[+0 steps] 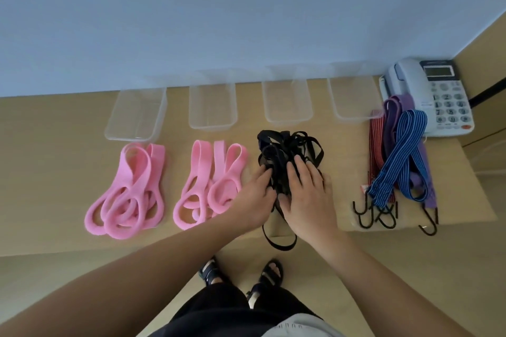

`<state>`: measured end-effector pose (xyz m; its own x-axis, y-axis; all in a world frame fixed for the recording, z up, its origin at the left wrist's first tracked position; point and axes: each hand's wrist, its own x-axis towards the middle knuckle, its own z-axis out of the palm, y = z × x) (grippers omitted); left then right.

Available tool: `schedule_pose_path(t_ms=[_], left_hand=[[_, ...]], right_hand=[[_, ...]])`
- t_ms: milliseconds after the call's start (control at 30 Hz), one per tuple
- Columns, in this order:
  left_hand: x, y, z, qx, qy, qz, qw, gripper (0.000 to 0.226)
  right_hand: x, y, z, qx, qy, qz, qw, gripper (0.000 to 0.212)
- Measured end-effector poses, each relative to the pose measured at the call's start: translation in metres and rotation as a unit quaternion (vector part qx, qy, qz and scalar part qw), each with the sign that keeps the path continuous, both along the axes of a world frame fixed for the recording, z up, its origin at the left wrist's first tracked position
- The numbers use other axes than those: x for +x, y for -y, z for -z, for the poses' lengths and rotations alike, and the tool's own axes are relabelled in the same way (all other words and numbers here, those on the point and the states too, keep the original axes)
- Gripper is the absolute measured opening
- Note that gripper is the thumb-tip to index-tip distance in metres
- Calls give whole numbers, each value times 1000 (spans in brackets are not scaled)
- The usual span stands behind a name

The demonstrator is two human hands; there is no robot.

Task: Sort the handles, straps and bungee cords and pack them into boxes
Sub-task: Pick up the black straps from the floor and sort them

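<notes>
Your left hand (pixel 256 194) and right hand (pixel 305 191) lie with fingers straight on the straps (pixel 290 149), heaped mid-surface (pixel 54 150) just near of the third box (pixel 288 117). The tangle looks light, limp and springy; cup it low from both sides, gathering the loop that hangs over the near edge.

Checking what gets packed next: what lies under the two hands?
Tangled black straps: the left hand and right hand rest on the pile, and one loop hangs off the table edge. The hands cover the pile's near part.
</notes>
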<state>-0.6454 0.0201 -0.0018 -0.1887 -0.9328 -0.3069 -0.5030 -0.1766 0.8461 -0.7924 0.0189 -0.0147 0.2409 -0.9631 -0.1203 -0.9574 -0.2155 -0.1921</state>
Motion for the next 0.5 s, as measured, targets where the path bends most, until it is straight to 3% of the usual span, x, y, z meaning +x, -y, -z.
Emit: schedule_pose_path(t_ms=[167,500], left_hand=[[-2,16,11,-3,85,32,996,55],[8,10,-13,-14,116,-4,993,45]], right_hand=[[-5,10,8,28,3,-13,1000,70],[-5,15,-13,18,40,-2,999,69]])
